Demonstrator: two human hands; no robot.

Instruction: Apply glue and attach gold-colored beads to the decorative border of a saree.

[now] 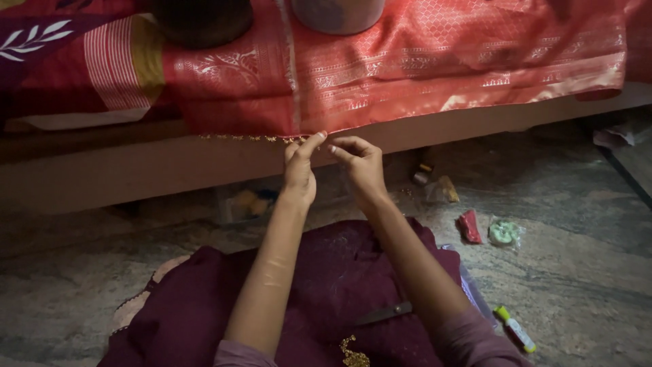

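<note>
A red woven cloth (407, 68) with gold patterns hangs over a low ledge. At its lower hem, a row of small gold beads (251, 138) runs leftward. The left hand (299, 170) pinches that hem, thumb raised. Just right of it, the right hand (360, 163) has fingertips closed together below the hem; what they grip cannot be told.

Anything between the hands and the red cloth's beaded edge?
Nothing visible. The left hand has its fingertips at the beaded edge of the red cloth; the right hand is pinched just below that hem, whether touching it is unclear.
</note>
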